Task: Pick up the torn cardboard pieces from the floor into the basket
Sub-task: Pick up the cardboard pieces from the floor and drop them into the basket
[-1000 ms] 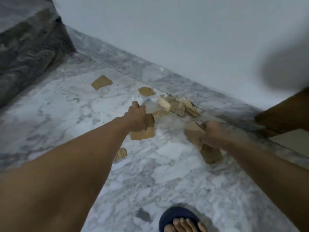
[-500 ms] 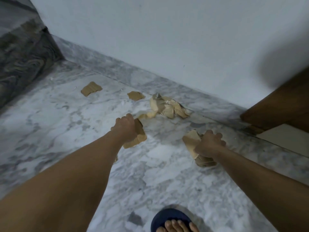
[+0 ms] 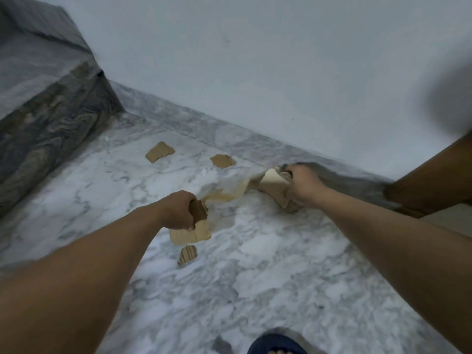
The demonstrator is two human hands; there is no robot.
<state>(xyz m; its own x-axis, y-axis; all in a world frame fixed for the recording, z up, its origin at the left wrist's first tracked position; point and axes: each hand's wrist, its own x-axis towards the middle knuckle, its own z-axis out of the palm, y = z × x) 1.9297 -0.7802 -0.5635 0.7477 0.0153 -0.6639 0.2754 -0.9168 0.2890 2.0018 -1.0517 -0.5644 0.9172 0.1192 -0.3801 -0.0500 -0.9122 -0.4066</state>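
Observation:
My left hand [image 3: 180, 209] is closed around torn brown cardboard pieces [image 3: 194, 232] just above the marble floor. My right hand [image 3: 302, 186] grips a bundle of pale cardboard pieces [image 3: 274, 185] at the foot of the wall, where the pile lay; the picture is blurred there. Three loose pieces still lie on the floor: a ribbed scrap [image 3: 187, 254] below my left hand, a piece [image 3: 160, 151] at the far left, and another piece [image 3: 222, 160] near the skirting. No basket is in view.
A white wall [image 3: 255, 72] with a marble skirting runs across the back. A dark marble step [image 3: 51, 103] rises at the left. A brown wooden door [image 3: 431, 180] stands at the right. My foot in a blue sandal [image 3: 277, 344] is at the bottom.
My right hand has moved forward from the mid floor to the pile by the wall and closed on more pieces. My left hand keeps its pieces. The view has tilted.

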